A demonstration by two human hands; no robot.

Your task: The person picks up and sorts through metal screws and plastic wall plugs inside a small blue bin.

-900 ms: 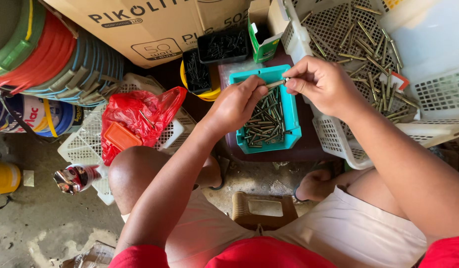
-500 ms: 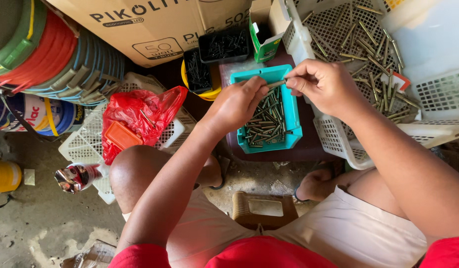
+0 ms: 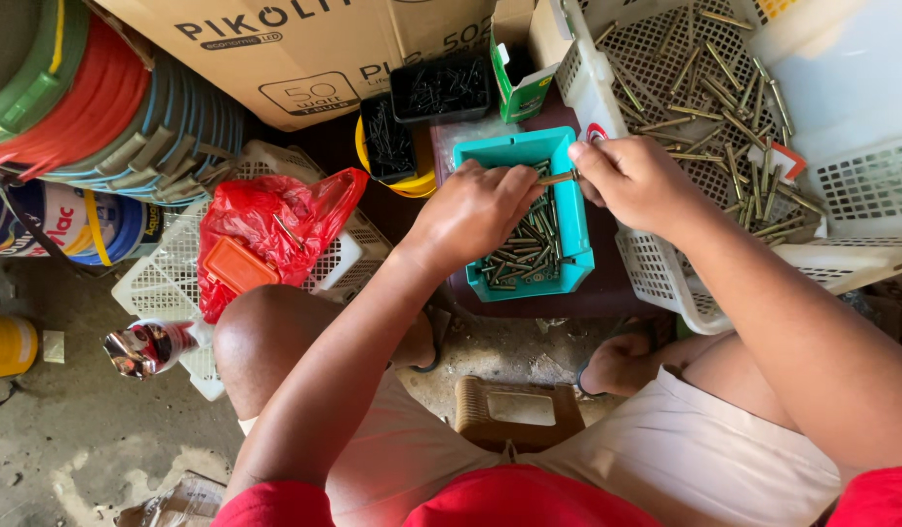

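I see a big cardboard box (image 3: 304, 49) at the top, and left of it a stack of coloured buckets (image 3: 90, 107). On the right sits a white basket (image 3: 861, 185) with brass bolts (image 3: 709, 117) strewn over its mesh floor. A second white basket (image 3: 153, 283) lies lower left, with a red bag (image 3: 275, 229) on it. Between the baskets, on a dark tabletop (image 3: 617, 293), is the teal tray (image 3: 576, 234), also loaded with bolts. Behind it are a black tray (image 3: 441, 88) of dark screws, a yellow tub (image 3: 402, 181) and a green-and-white carton (image 3: 517, 73).

My left hand (image 3: 475, 210) and right hand (image 3: 636, 181) meet just above the tray's far end. Between them is a single bolt (image 3: 558, 178), lying roughly level over the tray. The fingers of my right hand are closed on its right end. The fingers of my left hand are curled in and touch its left end, thumb side towards the bolt; I cannot tell how firmly they pinch it. The bolt is clear of the pile below it. My knees frame a small wooden stool (image 3: 514, 415) on the concrete floor (image 3: 80, 429).
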